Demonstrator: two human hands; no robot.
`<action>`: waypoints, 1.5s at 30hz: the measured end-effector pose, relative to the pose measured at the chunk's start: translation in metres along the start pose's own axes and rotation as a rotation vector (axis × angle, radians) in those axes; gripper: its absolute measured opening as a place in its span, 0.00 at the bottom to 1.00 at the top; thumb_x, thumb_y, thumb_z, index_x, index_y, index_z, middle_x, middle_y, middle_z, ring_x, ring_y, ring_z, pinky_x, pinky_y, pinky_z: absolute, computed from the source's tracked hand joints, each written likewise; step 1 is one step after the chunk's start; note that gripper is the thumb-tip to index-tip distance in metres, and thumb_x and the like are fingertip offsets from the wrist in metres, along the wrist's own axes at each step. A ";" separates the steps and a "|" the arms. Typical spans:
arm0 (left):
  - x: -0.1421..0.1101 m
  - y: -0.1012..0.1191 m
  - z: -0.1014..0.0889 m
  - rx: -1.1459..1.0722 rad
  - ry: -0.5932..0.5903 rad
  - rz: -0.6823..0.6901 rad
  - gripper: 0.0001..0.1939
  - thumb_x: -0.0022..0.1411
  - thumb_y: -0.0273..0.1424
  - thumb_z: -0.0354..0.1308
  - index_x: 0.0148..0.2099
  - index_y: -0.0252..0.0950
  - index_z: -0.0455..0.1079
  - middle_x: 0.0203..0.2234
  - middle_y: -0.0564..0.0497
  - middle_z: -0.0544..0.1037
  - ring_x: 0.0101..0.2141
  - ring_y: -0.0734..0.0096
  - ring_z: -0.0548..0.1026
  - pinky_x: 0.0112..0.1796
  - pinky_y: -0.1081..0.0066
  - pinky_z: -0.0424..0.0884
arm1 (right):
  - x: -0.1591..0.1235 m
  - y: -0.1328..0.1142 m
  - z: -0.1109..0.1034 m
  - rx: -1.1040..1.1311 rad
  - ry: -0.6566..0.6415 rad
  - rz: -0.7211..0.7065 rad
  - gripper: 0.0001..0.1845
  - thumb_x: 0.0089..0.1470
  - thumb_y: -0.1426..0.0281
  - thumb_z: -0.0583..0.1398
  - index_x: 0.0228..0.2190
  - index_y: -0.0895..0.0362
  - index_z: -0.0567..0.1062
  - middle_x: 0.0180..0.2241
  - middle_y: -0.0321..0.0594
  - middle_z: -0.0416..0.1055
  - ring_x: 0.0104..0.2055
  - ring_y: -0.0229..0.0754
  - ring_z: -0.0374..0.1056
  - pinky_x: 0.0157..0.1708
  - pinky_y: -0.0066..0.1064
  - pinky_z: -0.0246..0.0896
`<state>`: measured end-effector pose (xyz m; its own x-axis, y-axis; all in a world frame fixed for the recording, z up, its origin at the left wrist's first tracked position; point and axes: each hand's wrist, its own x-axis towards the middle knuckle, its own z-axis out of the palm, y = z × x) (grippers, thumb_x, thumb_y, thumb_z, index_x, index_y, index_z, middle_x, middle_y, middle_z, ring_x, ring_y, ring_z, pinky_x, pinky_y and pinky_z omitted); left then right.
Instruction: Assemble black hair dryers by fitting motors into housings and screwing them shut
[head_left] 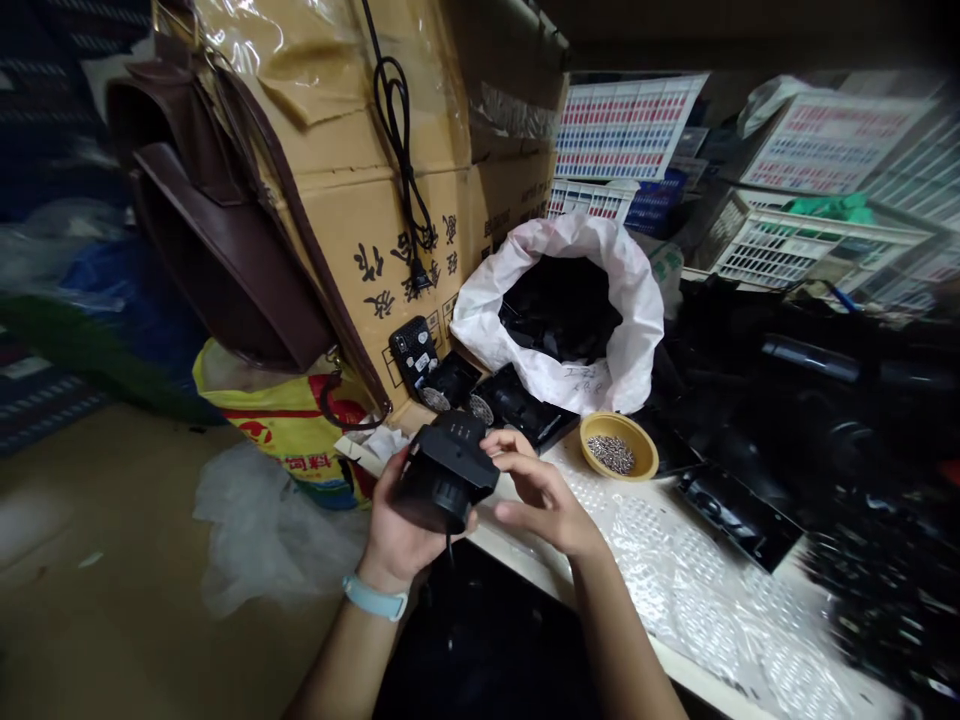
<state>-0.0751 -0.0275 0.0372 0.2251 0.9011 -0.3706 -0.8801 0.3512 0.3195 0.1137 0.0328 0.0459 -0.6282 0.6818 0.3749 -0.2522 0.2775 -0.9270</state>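
- On my feed, the left hand (397,535), wearing a pale blue wristband (375,598), cupped a black plastic housing (448,470) from beneath at lower centre, its fingers curled closed around it.
- The right hand (544,495) was just to the right, with its fingers (510,445) close together and against the housing; I could not tell whether they gripped it.
- Right of centre, a yellow bowl (645,450) of screws (611,454) sat just beyond bubble wrap (697,610).
- At upper centre, a white woven sack (480,320) held black parts (559,305), beside a cardboard box (375,200).
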 end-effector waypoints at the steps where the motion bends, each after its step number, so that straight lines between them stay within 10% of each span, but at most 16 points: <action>1: 0.000 0.002 -0.004 -0.029 -0.036 -0.032 0.24 0.56 0.51 0.58 0.45 0.38 0.74 0.39 0.45 0.82 0.36 0.58 0.78 0.33 0.63 0.73 | 0.004 0.002 0.002 -0.044 0.003 0.012 0.12 0.53 0.61 0.66 0.39 0.52 0.78 0.52 0.44 0.60 0.58 0.49 0.57 0.61 0.42 0.49; 17: -0.004 0.005 -0.013 0.098 -0.186 -0.161 0.36 0.53 0.63 0.51 0.52 0.41 0.70 0.48 0.44 0.77 0.54 0.53 0.67 0.38 0.68 0.65 | 0.035 -0.003 -0.006 -0.198 -0.118 -0.022 0.16 0.55 0.55 0.64 0.29 0.55 0.81 0.45 0.43 0.62 0.48 0.45 0.62 0.55 0.42 0.58; 33: -0.007 0.006 -0.014 -0.075 -0.162 -0.249 0.33 0.54 0.59 0.56 0.47 0.36 0.73 0.41 0.42 0.78 0.42 0.61 0.73 0.32 0.73 0.66 | 0.035 -0.006 0.000 -0.116 -0.097 -0.043 0.13 0.53 0.58 0.66 0.28 0.54 0.83 0.47 0.43 0.64 0.54 0.47 0.64 0.61 0.42 0.55; 45: -0.001 0.007 0.018 0.327 0.158 0.261 0.11 0.60 0.39 0.56 0.37 0.39 0.76 0.30 0.52 0.82 0.33 0.61 0.79 0.43 0.58 0.73 | 0.003 -0.035 -0.020 -0.469 0.010 0.114 0.09 0.61 0.68 0.58 0.40 0.53 0.78 0.45 0.43 0.71 0.49 0.45 0.69 0.51 0.37 0.63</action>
<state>-0.0740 -0.0212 0.0557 -0.0760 0.9292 -0.3617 -0.7145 0.2023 0.6698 0.1355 0.0391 0.0796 -0.6246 0.7318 0.2727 0.1790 0.4741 -0.8621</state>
